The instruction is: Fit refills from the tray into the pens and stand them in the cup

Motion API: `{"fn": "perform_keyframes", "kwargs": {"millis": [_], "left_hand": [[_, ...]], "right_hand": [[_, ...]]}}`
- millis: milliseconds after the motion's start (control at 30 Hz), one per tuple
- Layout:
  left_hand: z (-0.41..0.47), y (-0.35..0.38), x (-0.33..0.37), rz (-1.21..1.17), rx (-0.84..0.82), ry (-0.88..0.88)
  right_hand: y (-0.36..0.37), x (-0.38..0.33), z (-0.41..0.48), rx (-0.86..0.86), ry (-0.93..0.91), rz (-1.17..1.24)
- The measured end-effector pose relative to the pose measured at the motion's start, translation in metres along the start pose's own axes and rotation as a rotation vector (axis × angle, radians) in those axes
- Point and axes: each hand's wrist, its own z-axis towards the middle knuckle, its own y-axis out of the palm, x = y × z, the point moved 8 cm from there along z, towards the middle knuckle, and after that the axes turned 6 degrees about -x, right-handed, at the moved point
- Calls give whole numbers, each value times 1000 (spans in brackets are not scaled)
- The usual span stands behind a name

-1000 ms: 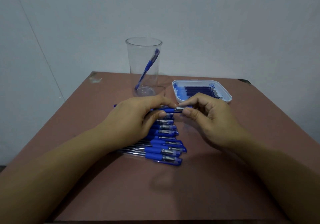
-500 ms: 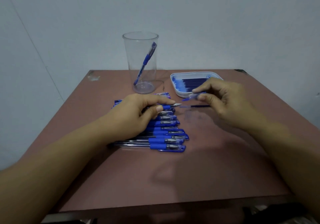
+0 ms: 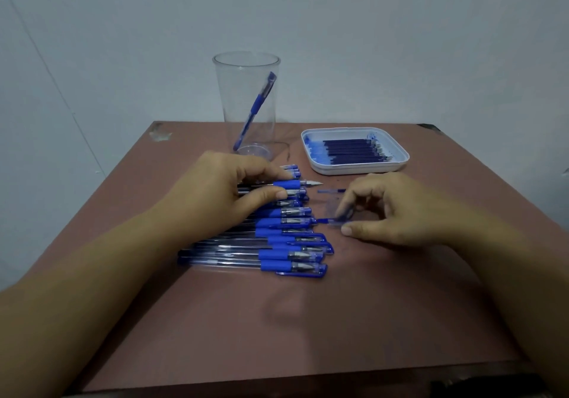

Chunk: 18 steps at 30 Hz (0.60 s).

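My left hand [image 3: 228,191] grips an uncapped blue pen [image 3: 288,184] by its rubber grip, tip pointing right, over a row of several capped blue pens [image 3: 289,251] on the brown table [image 3: 308,320]. My right hand [image 3: 400,213] is low over the table to the right of the row and pinches a blurred blue pen cap [image 3: 331,221] between thumb and forefinger. A thin blue refill [image 3: 331,191] lies on the table just past the pen tip. The white tray [image 3: 400,154] holds several dark refills [image 3: 354,151]. The clear cup [image 3: 246,68] holds one pen [image 3: 255,111], leaning.
The cup stands at the back centre and the tray to its right, both near the far edge. A pale wall rises behind the table. The table's left, right and near edges are all in view.
My right hand has pulled the cap off the pen, swung toward the tray, then come down and back to the table beside the pen row. My left hand stays over the row.
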Motion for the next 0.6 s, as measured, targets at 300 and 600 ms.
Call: {"fn": "perform_keyframes", "kwargs": {"millis": [300, 600], "left_hand": [[0, -1, 11, 18, 31, 90], [-1, 2, 12, -59, 34, 72]], "right_hand": [[-8, -35, 6, 425, -170, 70], [-9, -40, 1, 494, -248, -3]]}}
